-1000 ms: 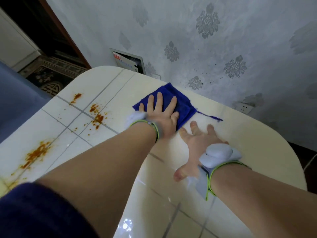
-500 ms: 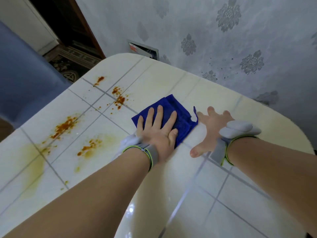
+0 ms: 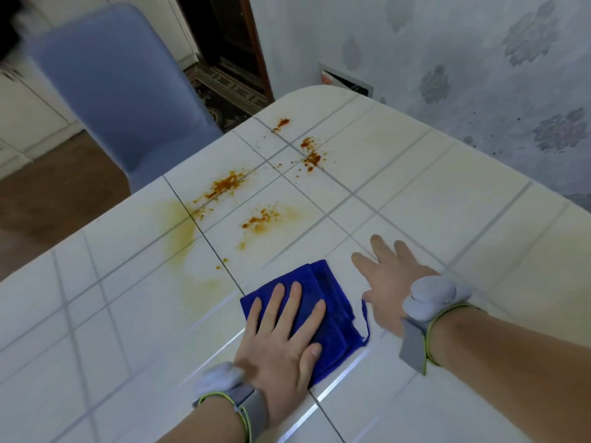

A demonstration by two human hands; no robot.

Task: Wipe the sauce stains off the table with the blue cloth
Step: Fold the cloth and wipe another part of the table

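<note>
A folded blue cloth (image 3: 323, 302) lies flat on the white tiled table (image 3: 431, 199). My left hand (image 3: 281, 340) presses down on it with straight, spread fingers. My right hand (image 3: 387, 279) rests flat on the bare tabletop just right of the cloth, fingers straight. Orange-brown sauce stains sit beyond the cloth: one patch (image 3: 260, 219) nearest, a longer streak (image 3: 224, 185) to its left, and speckled spots (image 3: 311, 155) farther back. A pale yellow smear (image 3: 182, 231) spreads at the left of them.
A blue chair (image 3: 118, 91) stands at the table's far left edge. A patterned wall (image 3: 447, 59) runs close along the table's far side, with a small panel (image 3: 345, 79) on it. A dark doorway with a rug (image 3: 224, 87) lies behind.
My left hand has dragged the cloth toward me across the table, away from the wall. My right hand has come along beside it. The view has swung left, so more stains show.
</note>
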